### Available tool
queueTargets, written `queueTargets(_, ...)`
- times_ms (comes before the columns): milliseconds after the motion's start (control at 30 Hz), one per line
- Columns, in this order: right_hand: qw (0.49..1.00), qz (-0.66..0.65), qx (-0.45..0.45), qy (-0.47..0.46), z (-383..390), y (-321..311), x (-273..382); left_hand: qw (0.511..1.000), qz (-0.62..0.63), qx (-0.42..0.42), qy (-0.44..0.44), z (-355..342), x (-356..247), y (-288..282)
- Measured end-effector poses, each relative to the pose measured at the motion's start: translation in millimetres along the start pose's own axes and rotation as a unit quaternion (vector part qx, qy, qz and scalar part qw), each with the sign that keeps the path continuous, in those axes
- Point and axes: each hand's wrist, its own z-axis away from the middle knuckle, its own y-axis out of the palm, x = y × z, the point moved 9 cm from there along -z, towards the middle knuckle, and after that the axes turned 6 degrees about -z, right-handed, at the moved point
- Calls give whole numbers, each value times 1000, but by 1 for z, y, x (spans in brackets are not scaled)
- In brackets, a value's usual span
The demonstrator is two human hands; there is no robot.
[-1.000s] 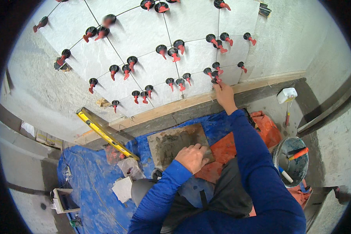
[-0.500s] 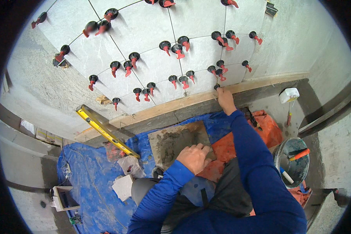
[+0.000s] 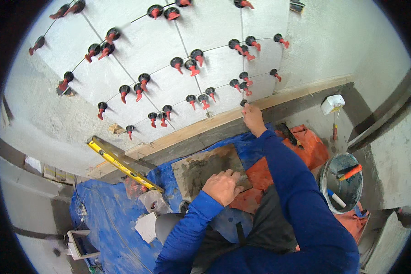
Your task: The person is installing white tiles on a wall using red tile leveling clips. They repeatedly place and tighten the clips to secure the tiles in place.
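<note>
Tiled wall [image 3: 214, 29]: right hand [image 3: 253, 118] pinches black clip [image 3: 243, 102], left hand [image 3: 222, 186] half-open.

The spirit level [image 3: 120, 164] is yellow; above it, pale grey-white tiles [image 3: 146, 43] with dark joint lines carry black-and-red clips [image 3: 197, 55]; below it, a mottled blue tarp [image 3: 107, 210]; right of it, orange sheeting [image 3: 313, 145] and blue sleeves [image 3: 301, 196]

Your head camera, left one of pair: looks steeply down and forward from above, near, over your forearms [image 3: 187, 230] and thighs [image 3: 271, 214], tiled wall [image 3: 153, 50] across top (fisheye bends straight edges).
</note>
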Motion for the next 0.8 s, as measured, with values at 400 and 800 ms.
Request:
queueTargets(400,999,38,-24,-16,12,-10,41,999,20,29,-2,-6,2,-1)
queueTargets(800,981,175,33,-75,13,-17,53,915,246,-229,-223,-167,121,0)
